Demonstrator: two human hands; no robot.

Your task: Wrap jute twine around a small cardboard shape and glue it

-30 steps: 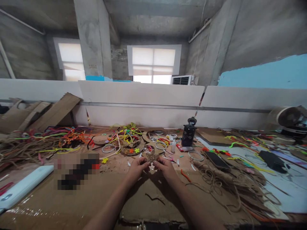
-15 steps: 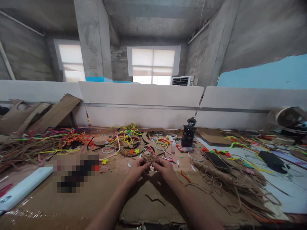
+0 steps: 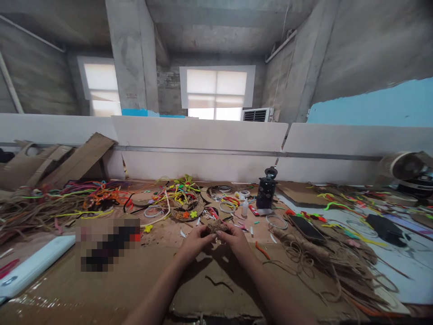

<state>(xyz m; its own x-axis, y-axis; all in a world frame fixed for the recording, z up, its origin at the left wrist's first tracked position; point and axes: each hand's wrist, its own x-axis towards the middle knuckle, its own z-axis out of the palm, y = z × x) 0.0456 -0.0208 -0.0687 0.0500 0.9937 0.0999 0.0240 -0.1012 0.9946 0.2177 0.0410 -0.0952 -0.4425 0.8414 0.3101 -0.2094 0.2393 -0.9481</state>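
Observation:
Between my two hands is a small brown piece of twisted jute twine point(image 3: 215, 227), held just above the cardboard-covered table. My left hand point(image 3: 198, 239) pinches its left side, and my right hand point(image 3: 233, 238) grips the right side, thumbs close together. The fingers partly cover the piece, so its full shape is hidden. Below the wrists a short dark strand point(image 3: 219, 283) lies on the cardboard point(image 3: 149, 289). Right of my right hand rests an orange strip point(image 3: 262, 249).
Loose jute twine point(image 3: 301, 257) and a phone point(image 3: 306, 228) lie at right. Behind my hands are a small white bottle point(image 3: 245, 208), a dark flask point(image 3: 266, 192), pale rings point(image 3: 154, 211) and a basket point(image 3: 184, 214) of colourful cords. A long white object point(image 3: 37, 266) lies at left.
The twine piece has tipped in my fingers; its star-like face showed before and now it appears flatter, seen more edge-on. Both hands have stayed in nearly the same place.

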